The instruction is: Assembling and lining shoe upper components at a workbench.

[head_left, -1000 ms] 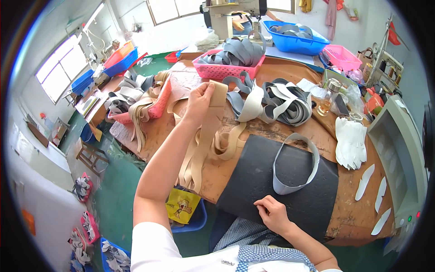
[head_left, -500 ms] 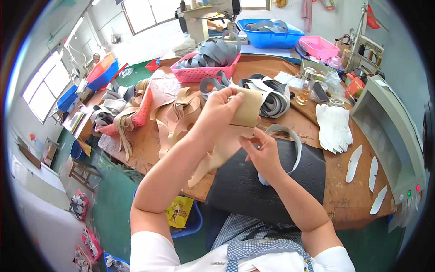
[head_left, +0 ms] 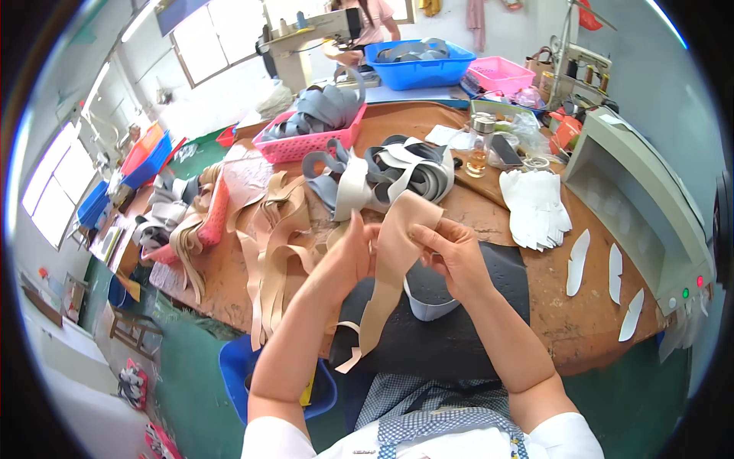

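A beige strip of leather-like material (head_left: pixel 405 229) hangs in front of me, with its curled lower end dangling over the black mat (head_left: pixel 489 306). My right hand (head_left: pixel 456 256) pinches the strip's right edge near the top between thumb and fingers. On the other side, my left hand (head_left: pixel 353 251) is open, thumb raised, its fingers partly hidden behind the strip. Below my right hand a pale grey-white band (head_left: pixel 430 307) stands curved in a loop on the mat. More beige strips (head_left: pixel 279 222) lie in a loose heap left of my left hand.
Grey and white strips (head_left: pixel 409 172) are coiled behind my hands. A pink basket (head_left: pixel 313 143) holds grey rolls. White gloves (head_left: pixel 535 210) and white cut pieces (head_left: pixel 579 262) lie to the right, beside a grey-green machine housing (head_left: pixel 650 222). Another person (head_left: pixel 375 27) is at the far side.
The beige strip has come lower and now hangs lengthwise. My left hand has let go of its top and moved down beside it; my right hand has taken hold of its edge.
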`<action>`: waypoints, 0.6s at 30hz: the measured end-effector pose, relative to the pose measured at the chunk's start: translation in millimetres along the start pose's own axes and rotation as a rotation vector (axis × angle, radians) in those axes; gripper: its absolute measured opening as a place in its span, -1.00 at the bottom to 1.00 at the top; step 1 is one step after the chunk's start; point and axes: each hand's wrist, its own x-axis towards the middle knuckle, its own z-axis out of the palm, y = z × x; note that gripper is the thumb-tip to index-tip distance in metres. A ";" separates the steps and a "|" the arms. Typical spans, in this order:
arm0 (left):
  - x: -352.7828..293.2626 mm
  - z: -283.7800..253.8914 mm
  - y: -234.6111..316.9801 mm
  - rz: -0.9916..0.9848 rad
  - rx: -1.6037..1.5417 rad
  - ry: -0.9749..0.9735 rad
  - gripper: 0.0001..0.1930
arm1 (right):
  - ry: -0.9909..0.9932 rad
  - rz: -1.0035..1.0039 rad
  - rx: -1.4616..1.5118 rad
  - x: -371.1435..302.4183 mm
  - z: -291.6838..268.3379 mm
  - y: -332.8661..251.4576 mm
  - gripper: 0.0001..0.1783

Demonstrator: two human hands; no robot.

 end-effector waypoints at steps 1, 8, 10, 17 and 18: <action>-8.7 2.6 -8.0 0.036 0.078 0.065 -0.64 | 0.029 0.050 0.046 2.5 0.4 -1.1 -0.86; -27.8 -15.5 -33.2 0.389 0.307 0.047 -0.82 | -0.186 0.215 0.411 14.9 -11.9 8.7 -0.87; -36.4 -25.2 -26.4 0.288 0.472 0.061 -0.67 | -0.048 0.197 0.409 12.4 -15.5 0.3 -0.84; -72.1 -78.1 -58.1 0.244 1.685 -0.142 -0.13 | -0.289 -0.020 0.322 -26.8 -52.7 -63.4 -0.79; -65.6 -83.6 -64.9 0.253 1.636 -0.090 -0.28 | -0.288 -0.008 0.351 -37.6 -57.3 -72.5 -0.81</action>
